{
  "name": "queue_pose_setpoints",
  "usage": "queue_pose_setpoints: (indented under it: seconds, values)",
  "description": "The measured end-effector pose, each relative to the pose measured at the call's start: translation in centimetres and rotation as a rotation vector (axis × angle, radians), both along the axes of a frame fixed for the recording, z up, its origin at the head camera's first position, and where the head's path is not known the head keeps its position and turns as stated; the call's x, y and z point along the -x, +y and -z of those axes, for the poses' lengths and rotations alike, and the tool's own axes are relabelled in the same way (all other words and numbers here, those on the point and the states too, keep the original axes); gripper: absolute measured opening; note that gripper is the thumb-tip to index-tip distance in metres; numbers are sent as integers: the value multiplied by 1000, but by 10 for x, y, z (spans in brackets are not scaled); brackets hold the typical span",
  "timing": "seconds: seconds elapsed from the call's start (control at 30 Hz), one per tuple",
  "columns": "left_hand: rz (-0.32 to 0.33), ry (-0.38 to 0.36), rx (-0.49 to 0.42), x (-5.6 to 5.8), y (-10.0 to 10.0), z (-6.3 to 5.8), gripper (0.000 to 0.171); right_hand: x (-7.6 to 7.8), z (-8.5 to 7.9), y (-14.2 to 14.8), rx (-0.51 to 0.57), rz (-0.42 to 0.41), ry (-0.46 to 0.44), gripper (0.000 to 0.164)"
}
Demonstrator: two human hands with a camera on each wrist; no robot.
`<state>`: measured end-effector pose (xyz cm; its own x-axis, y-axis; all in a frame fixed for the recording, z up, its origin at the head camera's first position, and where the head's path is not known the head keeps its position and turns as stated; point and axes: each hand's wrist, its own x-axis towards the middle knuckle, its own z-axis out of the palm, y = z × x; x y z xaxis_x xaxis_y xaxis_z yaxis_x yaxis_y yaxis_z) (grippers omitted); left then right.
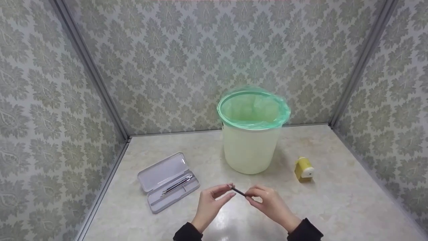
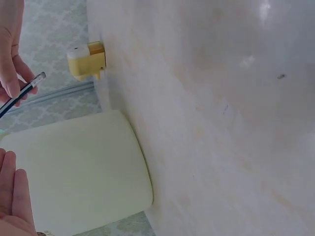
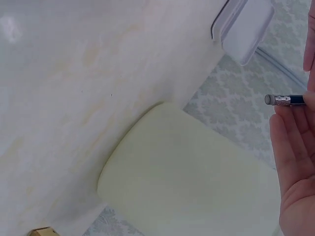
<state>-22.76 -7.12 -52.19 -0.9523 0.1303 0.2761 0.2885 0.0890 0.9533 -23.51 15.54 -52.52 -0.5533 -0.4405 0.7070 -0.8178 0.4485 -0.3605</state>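
Note:
A dark pencil [image 1: 238, 191] is held aslant above the table, between both hands. My right hand [image 1: 272, 204] pinches it near its end, where a metal band and a grey eraser [image 3: 269, 100] stick out in the right wrist view. At the pencil's other end, the fingertips of my left hand [image 1: 212, 202] touch or nearly touch it, with the thumb apart below. The left hand's fingers [image 2: 19, 194] look straight in the left wrist view. Left of the hands lies an opened pencil case [image 1: 169, 182] holding several pencils [image 1: 177, 185].
Behind the hands stands a tall pale bin [image 1: 250, 149] lined with a green bag [image 1: 282, 115]. A small yellow pencil sharpener [image 1: 303, 169] is on the table [image 1: 344, 201] at the right. Patterned wall panels [image 1: 207, 67] enclose the back and both sides.

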Motion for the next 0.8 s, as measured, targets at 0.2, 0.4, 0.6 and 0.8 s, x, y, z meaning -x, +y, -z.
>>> queue_pose_setpoints:
  seconds: [0.2,0.4,0.6,0.8]
  values:
    - [9,-87,-101,-5,10,0,26,-4,3,-6,85,-77,-126,23]
    - [13,-96,-171,-7,16,2,25,-6,8,-9,114,-82,-194,18]
    - [-10,-105,-172,-8,19,4,24,-11,8,-12,144,-71,-257,17]
    - [-38,-101,-153,-6,21,5,22,-13,7,-12,150,-44,-314,14]
